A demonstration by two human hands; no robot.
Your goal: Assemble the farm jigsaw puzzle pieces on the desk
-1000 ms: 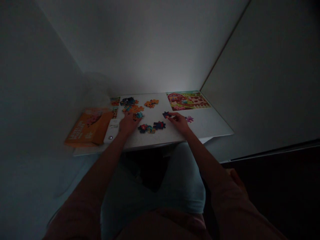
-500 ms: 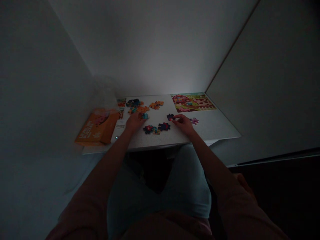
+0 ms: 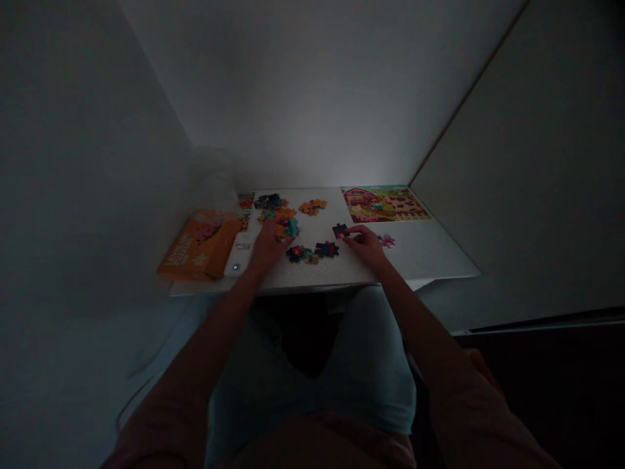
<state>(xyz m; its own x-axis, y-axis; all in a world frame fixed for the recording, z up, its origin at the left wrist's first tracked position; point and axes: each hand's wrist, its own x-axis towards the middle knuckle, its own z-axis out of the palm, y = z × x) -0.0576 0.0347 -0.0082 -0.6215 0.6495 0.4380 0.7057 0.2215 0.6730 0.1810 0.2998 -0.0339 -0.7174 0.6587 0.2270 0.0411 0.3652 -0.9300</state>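
Note:
Loose jigsaw pieces lie on a small white table [image 3: 420, 257] in dim light. My right hand [image 3: 367, 244] pinches a dark puzzle piece [image 3: 339, 230] at its fingertips, just above the tabletop. My left hand [image 3: 268, 244] rests on the table with its fingers on a teal and orange piece [image 3: 290, 227]. A joined row of dark and teal pieces [image 3: 312, 251] sits between the two hands. A pink piece [image 3: 387, 241] lies just right of my right hand. A finished farm puzzle picture [image 3: 383, 203] lies at the back right.
An orange puzzle box [image 3: 202, 244] sits at the table's left end, with a white device [image 3: 237, 255] showing a small light beside it. More orange and dark pieces [image 3: 288, 205] are scattered at the back. Walls close in on three sides. My knees are under the table.
The view has shifted a little to the left, so everything sits further right in frame. My left hand has curled its fingers onto the teal piece; the right hand still holds the dark piece.

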